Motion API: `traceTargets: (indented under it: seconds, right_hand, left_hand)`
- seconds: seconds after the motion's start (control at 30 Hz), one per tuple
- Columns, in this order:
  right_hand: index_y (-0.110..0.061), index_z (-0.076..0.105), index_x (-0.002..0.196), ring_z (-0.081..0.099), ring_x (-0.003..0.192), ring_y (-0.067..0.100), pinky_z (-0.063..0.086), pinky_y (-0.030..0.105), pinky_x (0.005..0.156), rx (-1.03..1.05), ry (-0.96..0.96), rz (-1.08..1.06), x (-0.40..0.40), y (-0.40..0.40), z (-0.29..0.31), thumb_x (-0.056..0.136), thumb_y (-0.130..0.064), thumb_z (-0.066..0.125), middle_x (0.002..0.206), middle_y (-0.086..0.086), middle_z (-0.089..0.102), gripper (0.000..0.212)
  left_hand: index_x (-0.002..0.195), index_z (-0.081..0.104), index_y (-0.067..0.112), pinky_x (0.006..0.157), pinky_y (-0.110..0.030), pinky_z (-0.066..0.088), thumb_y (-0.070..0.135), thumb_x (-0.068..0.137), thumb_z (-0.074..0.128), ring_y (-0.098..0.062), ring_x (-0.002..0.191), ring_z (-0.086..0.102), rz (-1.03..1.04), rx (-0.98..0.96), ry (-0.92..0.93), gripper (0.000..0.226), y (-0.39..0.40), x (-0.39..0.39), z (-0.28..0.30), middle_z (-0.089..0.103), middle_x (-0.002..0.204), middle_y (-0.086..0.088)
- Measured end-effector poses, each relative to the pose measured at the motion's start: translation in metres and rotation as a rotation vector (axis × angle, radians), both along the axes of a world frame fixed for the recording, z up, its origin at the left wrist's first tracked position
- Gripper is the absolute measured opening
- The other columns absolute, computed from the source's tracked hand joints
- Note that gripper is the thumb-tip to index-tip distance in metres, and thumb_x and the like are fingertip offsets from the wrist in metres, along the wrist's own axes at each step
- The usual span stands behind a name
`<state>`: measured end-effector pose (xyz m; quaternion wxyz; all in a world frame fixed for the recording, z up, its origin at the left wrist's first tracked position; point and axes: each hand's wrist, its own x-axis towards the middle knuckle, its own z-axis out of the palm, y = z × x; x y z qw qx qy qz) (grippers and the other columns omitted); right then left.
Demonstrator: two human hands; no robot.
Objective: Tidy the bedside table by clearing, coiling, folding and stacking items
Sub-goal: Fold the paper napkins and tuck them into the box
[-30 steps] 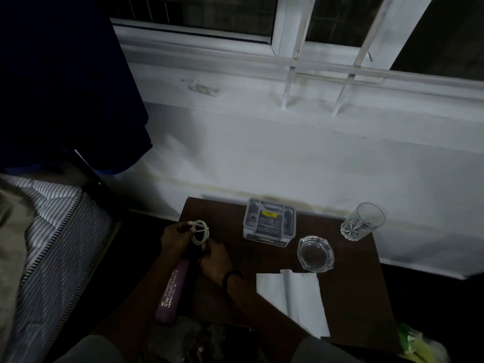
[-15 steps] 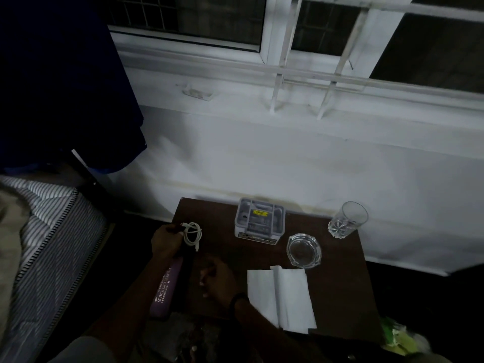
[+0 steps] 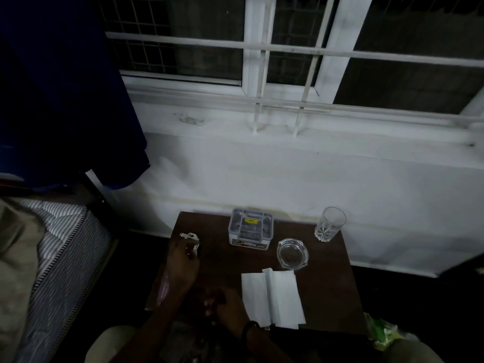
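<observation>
My left hand (image 3: 183, 260) is over the left side of the dark brown bedside table (image 3: 327, 284), closed around a small coiled white cable (image 3: 190, 239) that sticks out above my fingers. A purple case (image 3: 163, 286) lies along the table's left edge, mostly hidden under my left forearm. My right hand (image 3: 225, 307) rests at the table's front edge with its fingers curled; nothing shows in it. Just right of that hand lies a partly folded white paper (image 3: 272, 297).
A clear plastic box (image 3: 250, 229) stands at the back middle. A glass ashtray (image 3: 292, 254) sits right of it, and a drinking glass (image 3: 330, 224) is at the back right corner. A striped mattress (image 3: 65, 244) lies to the left. The white wall and window are behind.
My right hand has let go of the cable and drawn back to the table's front edge. My left hand still holds the coil. The view has tilted up slightly.
</observation>
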<state>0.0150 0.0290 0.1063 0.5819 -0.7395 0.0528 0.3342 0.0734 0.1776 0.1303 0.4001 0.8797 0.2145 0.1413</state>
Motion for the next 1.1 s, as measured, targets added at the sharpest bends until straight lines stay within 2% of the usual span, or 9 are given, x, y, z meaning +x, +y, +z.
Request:
traceTargets:
  seconds: [0.17,0.3,0.37,0.47,0.6,0.7,0.83,0.93,1.1]
  right_hand:
    - [-0.015,0.068,0.108,0.067,0.086,0.009,0.054,0.015,0.077,-0.059,-0.09,0.002,-0.014,-0.023,0.007,0.094,-0.019,0.054,0.1,-0.002,0.071,0.02]
    - [-0.026,0.07,0.103,0.065,0.1,0.008,0.052,0.025,0.096,-0.136,-0.216,-0.067,-0.021,-0.047,0.005,0.093,-0.013,0.052,0.108,-0.007,0.071,0.025]
    - [-0.027,0.072,0.094,0.068,0.092,0.009,0.056,0.03,0.088,-0.128,-0.25,-0.161,-0.022,-0.063,0.006,0.091,-0.006,0.053,0.099,-0.007,0.073,0.029]
    - [-0.018,0.071,0.083,0.066,0.068,0.016,0.054,0.023,0.057,-0.107,-0.275,-0.406,-0.022,-0.093,0.01,0.09,0.004,0.053,0.079,0.001,0.071,0.029]
    - [-0.017,0.069,0.084,0.067,0.082,0.022,0.054,0.034,0.074,-0.307,-0.4,-0.614,-0.013,-0.131,0.0,0.084,0.005,0.061,0.086,0.003,0.071,0.023]
    - [-0.009,0.068,0.097,0.063,0.097,0.029,0.049,0.034,0.085,-0.576,-0.402,-0.591,-0.003,-0.155,-0.017,0.082,-0.004,0.065,0.099,0.012,0.069,0.015]
    - [-0.01,0.058,0.119,0.048,0.121,0.037,0.041,0.044,0.103,-0.844,-0.114,-0.454,0.005,-0.166,-0.034,0.083,-0.042,0.064,0.128,0.018,0.054,0.048]
    - [-0.008,0.048,0.128,0.038,0.13,0.036,0.035,0.045,0.105,-0.894,-0.066,-0.352,0.009,-0.159,-0.033,0.084,-0.057,0.058,0.138,0.018,0.043,0.066]
    - [-0.006,0.044,0.127,0.04,0.129,0.032,0.035,0.041,0.104,-0.935,-0.07,-0.29,0.019,-0.136,-0.035,0.078,-0.06,0.062,0.136,0.015,0.045,0.075]
  left_hand:
    - [0.093,0.071,0.014,0.093,-0.035,0.048,-0.003,0.082,0.063,-0.021,0.1,0.064,-0.059,-0.096,0.053,0.022,-0.046,-0.033,-0.002,0.069,0.103,-0.006]
    - [0.096,0.072,0.016,0.092,-0.026,0.042,0.002,0.084,0.063,-0.02,0.102,0.065,-0.066,-0.189,0.174,0.021,-0.075,-0.056,-0.014,0.072,0.104,-0.004]
    - [0.102,0.071,0.016,0.089,-0.024,0.041,0.005,0.085,0.063,-0.022,0.105,0.066,-0.082,-0.218,0.254,0.021,-0.088,-0.065,-0.02,0.071,0.108,-0.005]
    - [0.117,0.065,0.012,0.093,-0.028,0.043,0.012,0.087,0.063,-0.026,0.114,0.061,-0.103,-0.244,0.399,0.03,-0.107,-0.075,-0.027,0.066,0.118,-0.008]
    - [0.127,0.057,0.007,0.1,-0.034,0.045,0.025,0.086,0.063,-0.029,0.119,0.057,-0.112,-0.252,0.561,0.045,-0.123,-0.082,-0.037,0.061,0.127,-0.014]
    - [0.13,0.05,0.005,0.102,-0.044,0.046,0.048,0.073,0.063,-0.035,0.121,0.052,-0.058,-0.235,0.628,0.073,-0.13,-0.074,-0.071,0.055,0.131,-0.018]
    - [0.137,0.036,-0.002,0.104,-0.043,0.041,0.05,0.076,0.07,-0.037,0.131,0.04,-0.012,-0.11,0.652,0.087,-0.148,-0.066,-0.053,0.043,0.14,-0.02]
    - [0.139,0.031,-0.002,0.106,-0.041,0.037,0.053,0.075,0.07,-0.036,0.135,0.034,0.006,0.031,0.695,0.093,-0.163,-0.06,-0.04,0.036,0.144,-0.02]
    - [0.137,0.034,0.002,0.099,-0.036,0.043,0.052,0.078,0.067,-0.033,0.133,0.036,0.004,0.192,0.777,0.084,-0.176,-0.053,-0.038,0.036,0.143,-0.017]
